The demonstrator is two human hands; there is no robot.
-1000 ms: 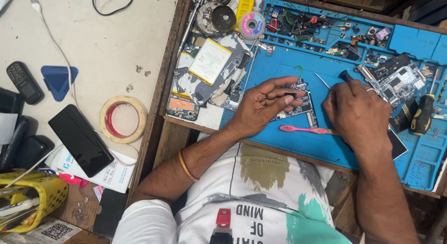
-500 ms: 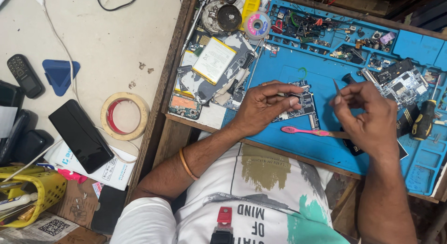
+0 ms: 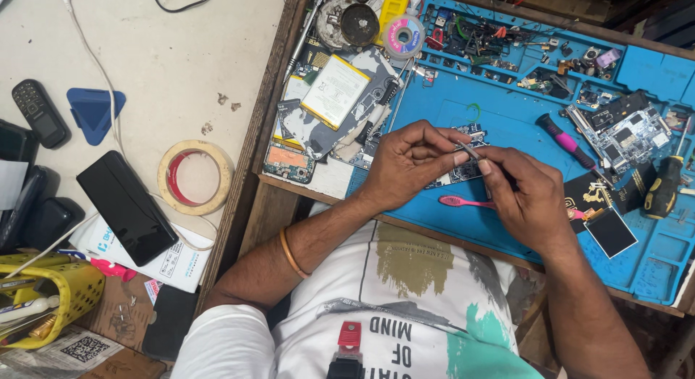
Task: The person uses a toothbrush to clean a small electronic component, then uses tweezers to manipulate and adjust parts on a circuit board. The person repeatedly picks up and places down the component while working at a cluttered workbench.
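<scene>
My left hand (image 3: 409, 165) and right hand (image 3: 528, 198) met over the blue mat (image 3: 507, 118), fingertips pinching thin tweezers (image 3: 470, 152) between them. The circuit board (image 3: 463, 158) lay on the mat just beneath, a pink toothbrush (image 3: 463, 202) beside it.

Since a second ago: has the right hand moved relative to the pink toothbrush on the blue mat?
Yes. The right hand has shifted left toward the left hand, now above the pink toothbrush, fingertips meeting over the small circuit board.

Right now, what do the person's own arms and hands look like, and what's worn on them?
Both forearms are bare. The left hand and right hand wear no gloves, and no rings show. A thin orange bangle circles the left wrist. A short white sleeve covers the left upper arm.
</scene>
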